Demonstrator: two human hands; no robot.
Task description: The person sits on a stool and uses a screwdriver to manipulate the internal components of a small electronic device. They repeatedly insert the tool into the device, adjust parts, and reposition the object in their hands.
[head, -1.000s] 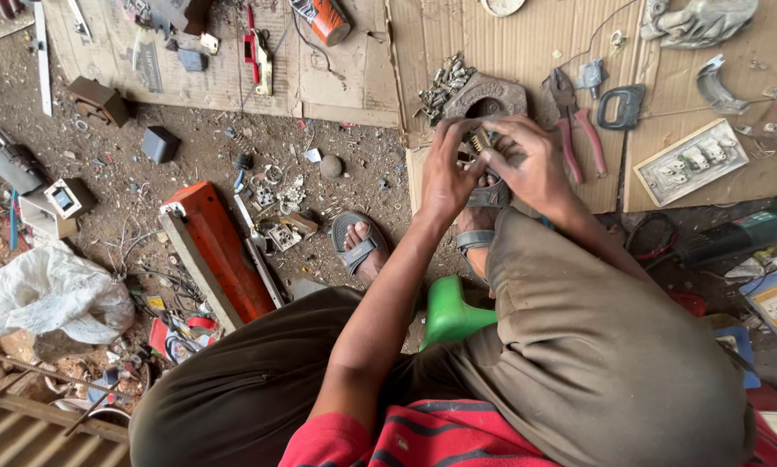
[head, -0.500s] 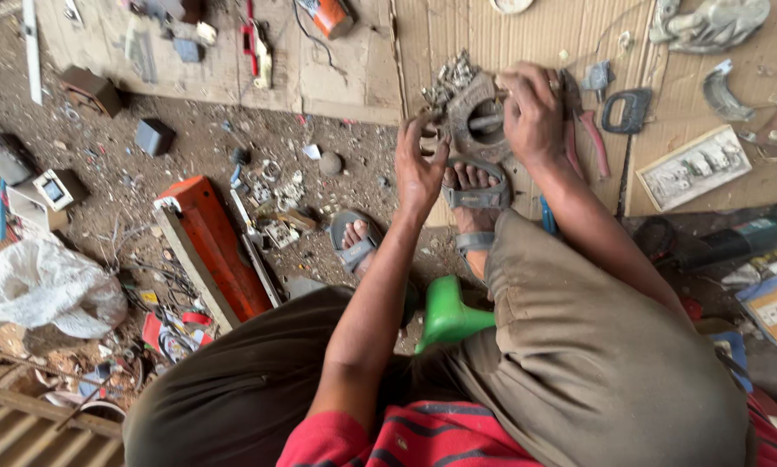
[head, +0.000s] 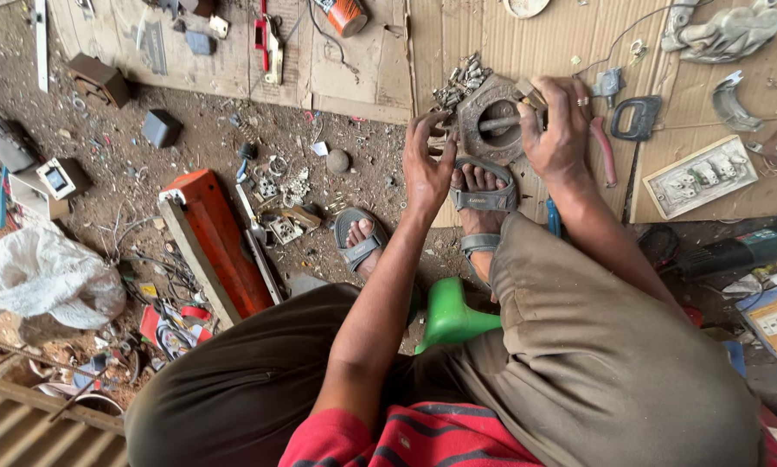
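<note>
Dusty ground littered with scrap and wire offcuts spreads under a person seated on a bright green plastic stool (head: 447, 313), seen from above. Nearest the camera are a red striped shirt and brown trousers, with knees spread wide. One foot in a grey strapped sandal (head: 359, 237) rests on the dirt; the other sandalled foot (head: 482, 195) sits on the edge of a sheet of flattened brown cardboard (head: 458, 35).

Just beyond those toes lies the round grey metal housing with a bar across its central opening (head: 491, 123), flat on the cardboard. The left hand (head: 426, 164) touches its near left rim, fingers spread and slightly curled against the edge rather than closed around it. The right hand (head: 559, 130), a ring on one finger, curls its fingers over the right rim, gripping that side. A small heap of grey bolts and screws (head: 462, 79) lies touching the housing's far left edge.

Beside the right hand are red-handled pliers (head: 605, 149), and a little further a dark D-shaped handle (head: 638, 118). To the right lies a white rectangular socket plate (head: 700, 176). Left of the legs, a long orange metal box (head: 217, 242) lies tilted on the dirt, with a crumpled white plastic bag (head: 42, 277) near it. Farthest away, at the cardboard's top edge, sits an orange cylindrical can (head: 347, 15).
</note>
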